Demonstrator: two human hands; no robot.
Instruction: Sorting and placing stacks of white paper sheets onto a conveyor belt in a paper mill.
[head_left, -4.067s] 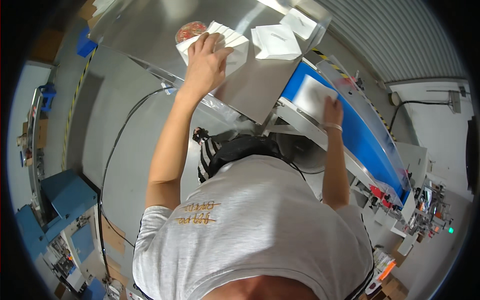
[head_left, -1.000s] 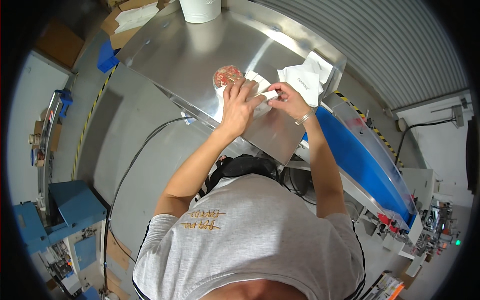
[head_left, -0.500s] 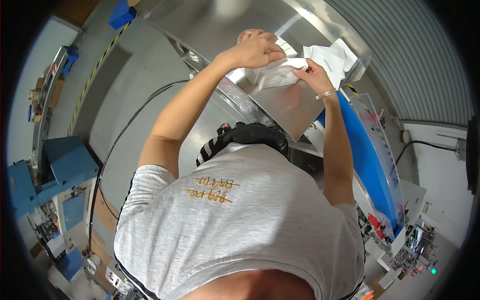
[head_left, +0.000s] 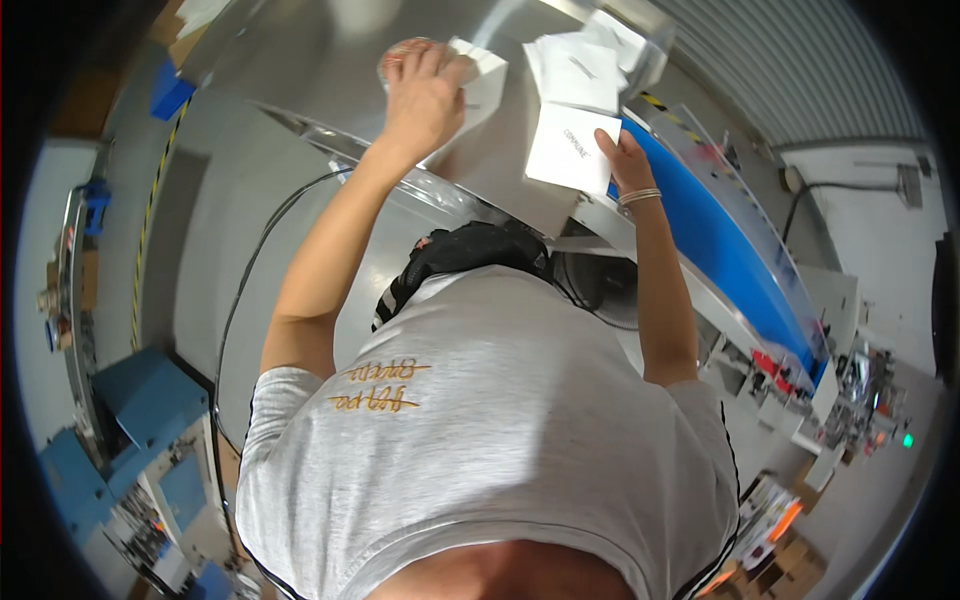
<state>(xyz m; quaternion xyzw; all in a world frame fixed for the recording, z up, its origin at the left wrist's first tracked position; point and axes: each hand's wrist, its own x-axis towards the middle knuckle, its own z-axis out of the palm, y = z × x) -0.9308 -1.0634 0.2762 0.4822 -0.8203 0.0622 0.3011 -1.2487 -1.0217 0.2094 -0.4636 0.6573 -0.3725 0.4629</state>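
My right hand [head_left: 630, 160] pinches the right edge of a flat, square white paper packet [head_left: 565, 150] with dark print, the thumb on top. This packet is held over the near right corner of the metal table, close to a pile of similar white packets [head_left: 580, 75]. My left hand [head_left: 425, 95] is farther left over the table, its fingers bent down over a rounded red-and-white patterned thing [head_left: 402, 52]; its kind does not show. Beside those fingers are more white packets [head_left: 485, 80], partly hidden by the hand.
The shiny metal table [head_left: 290, 70] has a raised rim at the far right. To the right runs a blue conveyor belt [head_left: 690, 230] with a clear side guard [head_left: 760, 220]. A black cable [head_left: 250, 260] curves across the floor at left. Blue cabinets [head_left: 150, 400] stand farther left.
My hands have moved apart: the left goes leftward with the patterned thing under it, and the right brings a flat packet beside the pile. The crumpled-looking packet between them is no longer there.
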